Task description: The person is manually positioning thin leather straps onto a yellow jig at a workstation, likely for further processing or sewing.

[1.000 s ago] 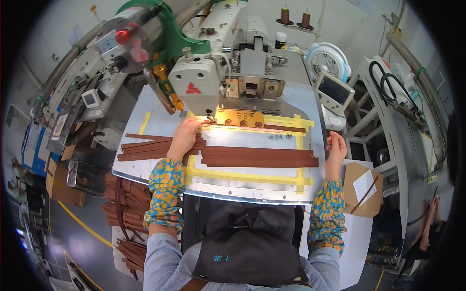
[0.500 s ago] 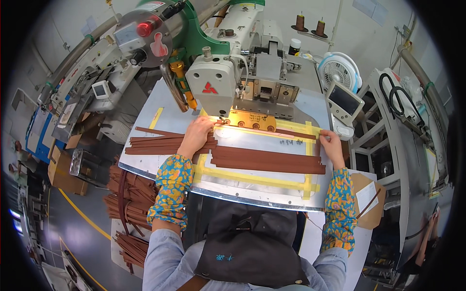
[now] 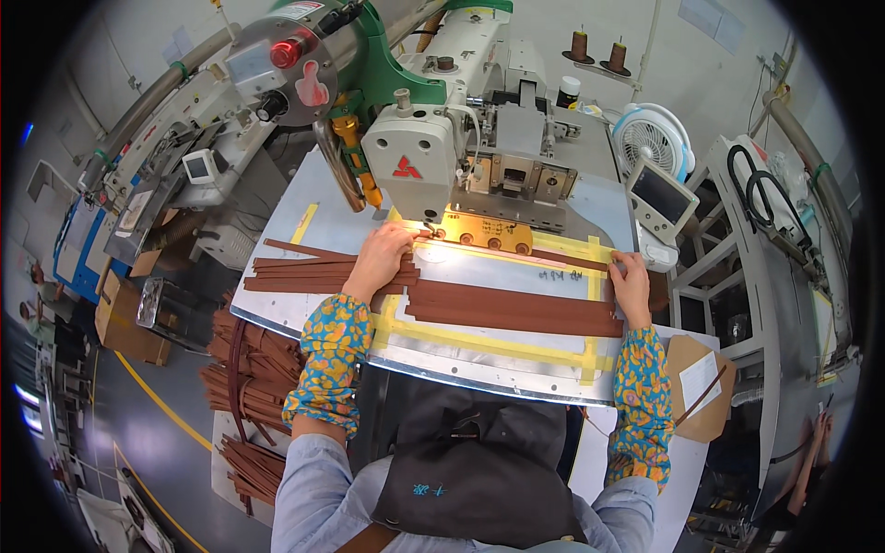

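A thin brown leather-like strip (image 3: 576, 262) runs along the front of a yellow template plate (image 3: 484, 230) under the lit head of a sewing machine (image 3: 410, 161). My left hand (image 3: 380, 261) is closed at the strip's left end, with its fingertips close beside the needle area. At the other end, my right hand (image 3: 631, 284) pinches the strip between thumb and fingers. Just in front lies a row of wider brown strips (image 3: 512, 308) on the work table. More narrow brown strips (image 3: 309, 274) fan out to the left, partly beneath my left wrist.
Yellow tape (image 3: 479, 337) marks the table top. Bundles of brown strips (image 3: 244, 369) are stacked at the lower left. A control screen (image 3: 662, 196) and a white fan (image 3: 653, 143) stand at the right. Two thread spools (image 3: 579, 46) are at the back.
The whole view has shifted slightly. My right hand has come a little further left onto the strip's end. My left hand stays in place beside the needle area.
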{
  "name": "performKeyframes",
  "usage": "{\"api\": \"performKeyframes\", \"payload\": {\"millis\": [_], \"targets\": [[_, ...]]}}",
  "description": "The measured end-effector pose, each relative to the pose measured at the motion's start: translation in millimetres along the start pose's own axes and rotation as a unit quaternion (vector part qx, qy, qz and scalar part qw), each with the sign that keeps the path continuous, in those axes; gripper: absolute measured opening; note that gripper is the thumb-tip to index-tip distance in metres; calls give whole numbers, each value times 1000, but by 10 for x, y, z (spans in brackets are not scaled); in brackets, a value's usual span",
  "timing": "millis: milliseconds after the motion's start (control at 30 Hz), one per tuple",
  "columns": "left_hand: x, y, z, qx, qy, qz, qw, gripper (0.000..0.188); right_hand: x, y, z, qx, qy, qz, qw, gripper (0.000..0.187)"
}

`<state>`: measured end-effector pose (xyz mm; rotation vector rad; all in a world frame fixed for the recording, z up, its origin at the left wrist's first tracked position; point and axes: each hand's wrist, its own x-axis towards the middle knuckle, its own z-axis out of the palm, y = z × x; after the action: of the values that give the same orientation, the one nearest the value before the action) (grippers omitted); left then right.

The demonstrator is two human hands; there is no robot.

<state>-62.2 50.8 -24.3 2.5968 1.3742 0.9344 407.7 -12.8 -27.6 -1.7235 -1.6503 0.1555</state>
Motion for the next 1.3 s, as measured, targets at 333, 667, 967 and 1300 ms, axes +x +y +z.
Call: {"api": "performKeyframes", "payload": {"millis": [333,667,967,1300], "targets": [[-16,24,-17,-1,17,-20,1000,10,36,-107,-89,16,-60,-39,997,16],[-127,333,-198,40,43,67,996,13,152,131,-210,119,-173,56,976,12],[145,1484,13,-24,0,147,989,26,-312,-619,-910,474,-316,104,815,14],[-573,639,-171,-49,83,-92,991,8,-551,-159,-732,32,-227,-75,970,15]]}}
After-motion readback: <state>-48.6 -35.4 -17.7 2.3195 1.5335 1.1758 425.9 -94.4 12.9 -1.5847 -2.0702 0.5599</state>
